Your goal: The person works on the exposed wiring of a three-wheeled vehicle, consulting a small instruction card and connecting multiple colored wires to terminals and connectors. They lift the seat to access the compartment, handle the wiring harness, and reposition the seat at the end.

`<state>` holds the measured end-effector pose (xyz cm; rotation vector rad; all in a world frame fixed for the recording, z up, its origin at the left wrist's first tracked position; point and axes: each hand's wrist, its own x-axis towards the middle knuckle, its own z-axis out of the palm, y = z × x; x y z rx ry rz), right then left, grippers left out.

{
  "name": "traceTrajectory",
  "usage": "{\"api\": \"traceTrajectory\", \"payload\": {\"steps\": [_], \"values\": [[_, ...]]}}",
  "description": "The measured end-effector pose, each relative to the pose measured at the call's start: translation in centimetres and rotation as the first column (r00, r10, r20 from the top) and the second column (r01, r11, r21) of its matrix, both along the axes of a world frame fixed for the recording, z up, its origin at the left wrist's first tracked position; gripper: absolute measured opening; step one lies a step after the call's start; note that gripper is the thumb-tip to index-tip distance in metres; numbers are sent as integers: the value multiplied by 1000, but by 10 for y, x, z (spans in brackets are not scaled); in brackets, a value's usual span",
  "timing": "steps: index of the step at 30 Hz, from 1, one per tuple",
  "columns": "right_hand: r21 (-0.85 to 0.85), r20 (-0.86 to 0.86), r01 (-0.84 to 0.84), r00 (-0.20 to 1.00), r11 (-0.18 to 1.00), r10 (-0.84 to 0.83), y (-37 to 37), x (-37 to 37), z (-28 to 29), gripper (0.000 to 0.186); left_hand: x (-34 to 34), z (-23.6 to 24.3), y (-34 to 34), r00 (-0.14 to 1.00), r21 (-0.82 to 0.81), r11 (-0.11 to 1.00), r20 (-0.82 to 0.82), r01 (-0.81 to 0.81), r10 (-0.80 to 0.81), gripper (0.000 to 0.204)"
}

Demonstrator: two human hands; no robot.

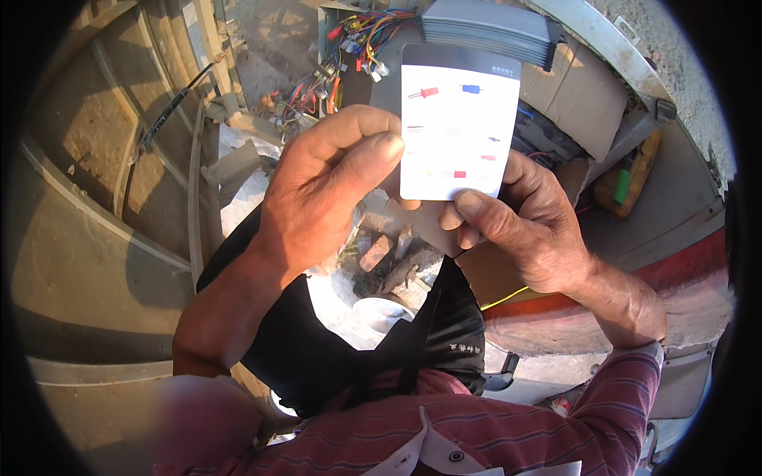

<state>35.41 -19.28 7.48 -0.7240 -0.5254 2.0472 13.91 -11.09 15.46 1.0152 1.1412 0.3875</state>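
Card [459,147] held up above the lap, clasped at both sides. Left hand [321,170]: pinching its left edge. Right hand [528,218]: pinching its lower right corner. Upper edge overlaps grey stack [486,24] in view; wires [373,36] beside stack. Gap between trouser legs [305,349] opens onto rubble [375,254]. White bowl [379,308] there; contents unclear.

Place: makeshift workshop, apparently outdoors, in hard sunlight
Wiring: multicoloured leads [369,40] with plastic connectors, bunched near the top
Underfoot: reddish brick [375,252] among pale rubble
Left side: large, dusty ribbed panel [79,214]
Upper right: cardboard sheet [583,99], then gritty grey ground [679,63] beyond
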Motion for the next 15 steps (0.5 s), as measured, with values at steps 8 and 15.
{"api": "traceTrajectory", "payload": {"steps": [8, 15], "values": [[-7, 40, -38, 998, 999, 38, 3, 1, 0, 25, -1, -3, 2, 1000, 18, 1000, 17, 18, -19, 23], [-14, 6, -26, 1000, 1000, 26, 3, 2, 4, 22, -2, -3, 1, 1000, 24, 1000, 13, 14, -15, 24]]}}
